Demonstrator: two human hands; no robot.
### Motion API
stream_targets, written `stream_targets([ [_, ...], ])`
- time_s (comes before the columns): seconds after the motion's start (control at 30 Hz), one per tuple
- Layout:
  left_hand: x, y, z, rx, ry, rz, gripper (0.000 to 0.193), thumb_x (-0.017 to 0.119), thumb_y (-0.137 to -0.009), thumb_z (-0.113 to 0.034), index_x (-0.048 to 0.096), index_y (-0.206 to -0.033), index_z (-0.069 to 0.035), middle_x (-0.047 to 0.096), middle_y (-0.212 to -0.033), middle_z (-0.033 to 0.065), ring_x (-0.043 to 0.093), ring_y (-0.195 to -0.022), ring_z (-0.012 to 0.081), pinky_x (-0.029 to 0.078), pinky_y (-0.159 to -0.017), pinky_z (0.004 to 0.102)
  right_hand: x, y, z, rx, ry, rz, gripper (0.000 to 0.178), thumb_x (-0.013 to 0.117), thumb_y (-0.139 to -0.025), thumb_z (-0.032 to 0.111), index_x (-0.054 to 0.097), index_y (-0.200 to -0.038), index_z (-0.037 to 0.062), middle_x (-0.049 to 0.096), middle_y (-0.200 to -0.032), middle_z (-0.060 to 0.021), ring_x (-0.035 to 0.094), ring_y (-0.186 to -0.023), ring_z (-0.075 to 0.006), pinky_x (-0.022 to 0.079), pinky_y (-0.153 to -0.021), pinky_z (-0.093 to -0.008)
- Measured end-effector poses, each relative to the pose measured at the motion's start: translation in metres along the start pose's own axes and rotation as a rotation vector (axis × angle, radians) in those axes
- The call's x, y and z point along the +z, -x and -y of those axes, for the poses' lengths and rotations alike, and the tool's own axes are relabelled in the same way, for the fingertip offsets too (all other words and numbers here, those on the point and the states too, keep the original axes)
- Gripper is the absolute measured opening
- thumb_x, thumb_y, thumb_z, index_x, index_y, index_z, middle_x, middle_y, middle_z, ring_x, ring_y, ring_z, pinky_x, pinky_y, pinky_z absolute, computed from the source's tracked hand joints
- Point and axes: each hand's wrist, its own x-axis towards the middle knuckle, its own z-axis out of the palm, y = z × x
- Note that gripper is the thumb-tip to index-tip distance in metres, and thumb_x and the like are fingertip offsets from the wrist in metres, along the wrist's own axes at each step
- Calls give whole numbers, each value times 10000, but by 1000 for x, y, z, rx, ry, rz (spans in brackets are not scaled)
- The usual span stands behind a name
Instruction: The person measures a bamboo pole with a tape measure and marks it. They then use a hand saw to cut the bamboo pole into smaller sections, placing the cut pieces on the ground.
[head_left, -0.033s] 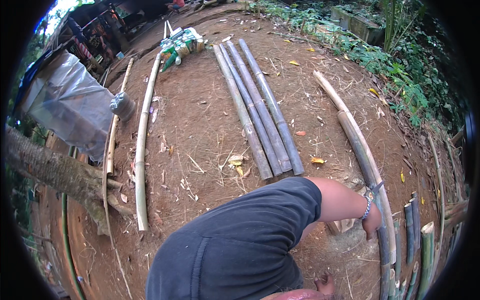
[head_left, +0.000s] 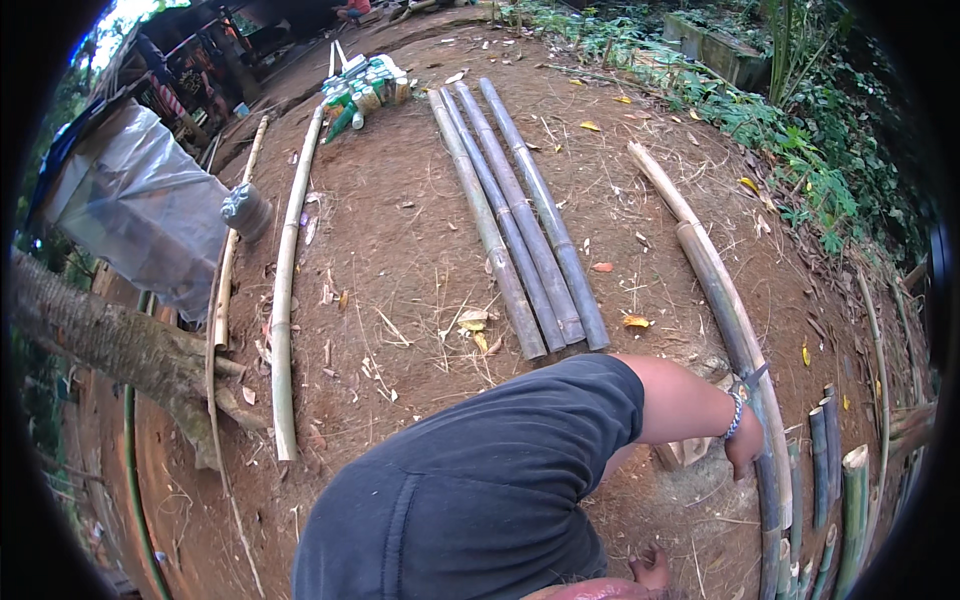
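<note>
My left arm, in a dark sleeve, reaches across to the right. At its end my left hand, with a braided bracelet at the wrist, is closed at the edge of a long split bamboo pole; its far fingers are hidden. A thin dark strip sticks out across the pole just above the wrist. At the lower edge, a small patch of skin with digits shows; whether it belongs to my right hand or a foot, I cannot tell. Beneath my forearm lies a pale wood block, partly covered.
Several dark bamboo poles lie side by side ahead. A pale pole and a tree trunk are on the left. Cut bamboo ends stand at the right. Farther off are a heap of bottles and a plastic sheet.
</note>
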Motion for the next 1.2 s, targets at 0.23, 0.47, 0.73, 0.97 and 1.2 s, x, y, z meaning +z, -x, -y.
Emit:
stream_targets([
  [0.23,-7,6,-5,-26,12,20,775,665,-857,-666,695,-1269,-11,681,-1285,220,617,-1240,367,447,-1071,471,-4,0,0,11,-6,-18,780,831,-809,196,470,-1474,6,657,-1240,-215,691,-1034,-310,578,-860,-424],
  [0.47,-12,15,-3,-61,26,70,821,663,-858,-674,650,-1324,2,653,-1329,224,589,-1279,375,432,-1102,475,-9,4,22,-23,78,-19,755,831,-802,182,500,-1461,19,670,-1242,-218,698,-1038,-307,580,-864,-415],
  [0.73,-21,16,-7,-68,36,130,905,668,-853,-687,586,-1390,38,616,-1383,240,570,-1309,388,430,-1125,468,-7,5,19,-20,-19,-22,760,827,-809,157,486,-1470,4,656,-1259,-238,695,-1045,-312,579,-864,-412],
  [0.97,-15,15,-9,-30,13,56,851,667,-859,-676,643,-1316,42,671,-1289,239,615,-1242,386,464,-1079,475,-5,5,13,-1,-13,-39,749,823,-812,163,492,-1464,4,657,-1256,-236,681,-1075,-321,562,-903,-425],
  [1.2,-16,19,-5,-30,28,59,782,669,-873,-634,666,-1293,25,674,-1285,236,622,-1229,385,460,-1076,479,-13,44,102,51,76,56,727,790,-857,196,465,-1485,27,616,-1360,-225,634,-1208,-355,506,-1016,-449],
])
